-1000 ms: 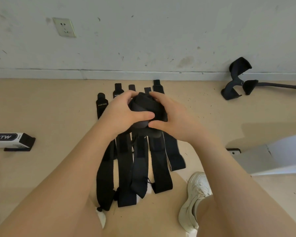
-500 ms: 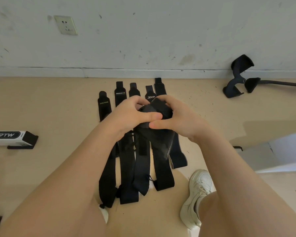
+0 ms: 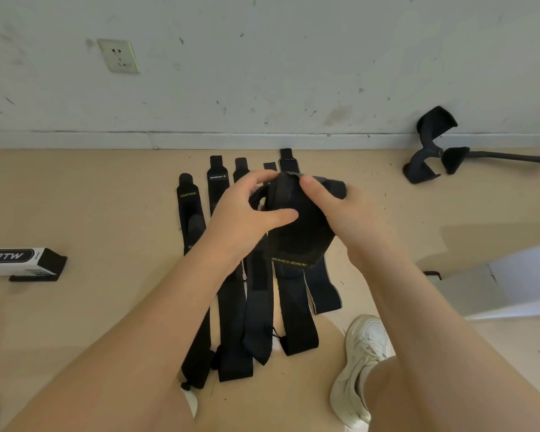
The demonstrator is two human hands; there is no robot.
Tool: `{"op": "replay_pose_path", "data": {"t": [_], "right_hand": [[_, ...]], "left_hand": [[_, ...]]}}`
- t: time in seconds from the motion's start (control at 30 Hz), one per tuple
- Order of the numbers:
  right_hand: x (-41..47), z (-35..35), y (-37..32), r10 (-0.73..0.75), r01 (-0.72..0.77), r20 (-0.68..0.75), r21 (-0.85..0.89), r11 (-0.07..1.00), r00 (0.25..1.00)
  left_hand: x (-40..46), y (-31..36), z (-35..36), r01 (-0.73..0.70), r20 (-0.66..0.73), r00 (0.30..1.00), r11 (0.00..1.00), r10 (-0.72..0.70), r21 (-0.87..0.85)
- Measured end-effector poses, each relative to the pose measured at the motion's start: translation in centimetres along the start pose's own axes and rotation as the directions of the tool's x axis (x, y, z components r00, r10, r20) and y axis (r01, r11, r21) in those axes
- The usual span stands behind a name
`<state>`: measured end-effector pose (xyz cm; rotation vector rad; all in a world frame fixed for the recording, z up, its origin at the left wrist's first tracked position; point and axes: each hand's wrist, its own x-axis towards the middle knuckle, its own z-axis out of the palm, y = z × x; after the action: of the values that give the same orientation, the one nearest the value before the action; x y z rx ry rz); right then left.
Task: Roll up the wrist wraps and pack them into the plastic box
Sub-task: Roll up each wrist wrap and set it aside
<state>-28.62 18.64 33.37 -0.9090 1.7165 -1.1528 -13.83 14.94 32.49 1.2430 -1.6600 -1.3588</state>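
Observation:
Both my hands hold one black wrist wrap in the air above the floor. My left hand grips its left side with the thumb across the front. My right hand pinches its top edge from the right. The wrap is partly rolled, and a loose flap with yellow lettering hangs down from it. Several more black wrist wraps lie flat side by side on the tan floor beneath my hands. The see-through plastic box sits at the right edge.
A white and black carton lies on the floor at the left. A black strap with padded ends rests against the wall at the right. My white shoe is at the lower right. A wall socket is at upper left.
The tight bundle between my hands has loosened, and a flap now hangs below it. My hands have shifted a little to the right and apart at the top.

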Motion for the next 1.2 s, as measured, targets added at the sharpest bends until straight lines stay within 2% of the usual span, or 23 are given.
{"op": "replay_pose_path", "data": {"t": [0.07, 0.13, 0.2, 0.23, 0.3, 0.37, 0.43, 0.47, 0.57, 0.63, 0.7, 0.77, 0.83, 0.9, 0.97, 1.07, 1.13, 1.2], "right_hand": [[-0.1, -0.1, 0.1, -0.145, 0.146, 0.018, -0.083, 0.986, 0.989], [-0.3, -1.0, -0.2, -0.259, 0.261, 0.149, 0.011, 0.965, 0.954], [-0.3, -1.9, -0.4, -0.35, 0.357, 0.302, 0.032, 0.934, 0.887], [-0.1, -2.0, -0.4, -0.374, 0.391, 0.334, 0.02, 0.92, 0.865], [0.1, -1.9, -0.3, -0.387, 0.407, 0.292, -0.008, 0.913, 0.874], [0.3, -1.7, -0.4, -0.338, 0.332, 0.211, 0.064, 0.941, 0.917], [0.6, -1.8, -0.5, -0.199, 0.169, 0.156, 0.187, 0.968, 0.967], [0.8, -1.8, -0.4, -0.14, 0.108, 0.139, 0.214, 0.971, 0.98], [1.0, -1.3, 0.0, -0.049, 0.034, 0.103, 0.141, 0.989, 0.994], [0.9, -1.0, 0.0, -0.021, 0.006, 0.111, 0.132, 0.991, 0.994], [0.8, -1.0, -0.3, 0.011, -0.034, 0.143, 0.157, 0.987, 0.99], [0.7, -0.8, -0.4, 0.057, -0.091, 0.181, 0.184, 0.979, 0.982], [0.7, -0.6, -0.5, 0.091, -0.141, 0.234, 0.206, 0.968, 0.968], [0.7, -0.6, -0.4, 0.072, -0.144, 0.295, 0.232, 0.962, 0.953], [0.5, -0.6, -0.5, -0.013, -0.097, 0.326, 0.32, 0.942, 0.945], [0.5, -0.5, -0.3, -0.121, 0.046, 0.246, 0.291, 0.956, 0.962], [0.7, -0.3, -0.2, -0.123, 0.072, 0.214, 0.234, 0.97, 0.969], [0.9, -0.4, -0.1, -0.067, 0.006, 0.212, 0.277, 0.961, 0.975]], "left_hand": [[0.2, 0.0, -0.1, 0.016, -0.023, 1.0, 1.0, -0.017, -0.026], [0.3, 0.2, -0.6, 0.044, -0.014, 0.999, 0.996, -0.046, -0.082], [0.3, 0.5, -0.9, 0.086, -0.007, 0.996, 0.986, -0.088, -0.143], [0.3, 0.5, -0.9, 0.103, -0.014, 0.994, 0.982, -0.107, -0.158], [0.2, 0.4, -1.0, 0.138, -0.036, 0.988, 0.974, -0.147, -0.181], [0.3, 0.3, -1.2, 0.169, -0.036, 0.982, 0.944, -0.187, -0.283], [0.4, 0.1, -1.1, 0.176, -0.008, 0.981, 0.912, -0.192, -0.371], [0.4, -0.1, -1.0, 0.176, 0.002, 0.982, 0.916, -0.187, -0.359], [0.4, -0.4, -0.4, 0.192, -0.018, 0.978, 0.936, -0.206, -0.296], [0.5, -0.4, -0.5, 0.182, -0.015, 0.98, 0.928, -0.198, -0.326], [0.7, -0.2, -0.7, 0.17, 0.052, 0.985, 0.925, -0.162, -0.341], [0.6, -0.1, -0.9, 0.178, 0.135, 0.981, 0.934, -0.143, -0.309], [0.5, 0.0, -1.0, 0.183, 0.153, 0.978, 0.943, -0.145, -0.279], [0.5, 0.1, -0.9, 0.172, 0.133, 0.981, 0.943, -0.139, -0.286], [0.5, 0.1, -0.8, 0.173, 0.12, 0.983, 0.931, -0.141, -0.32], [0.5, 0.1, -0.4, 0.205, 0.052, 0.978, 0.904, -0.2, -0.376], [0.6, 0.1, -0.3, 0.218, 0.027, 0.974, 0.906, -0.224, -0.362], [0.5, 0.1, -0.4, 0.203, 0.036, 0.979, 0.924, -0.202, -0.324]]}}
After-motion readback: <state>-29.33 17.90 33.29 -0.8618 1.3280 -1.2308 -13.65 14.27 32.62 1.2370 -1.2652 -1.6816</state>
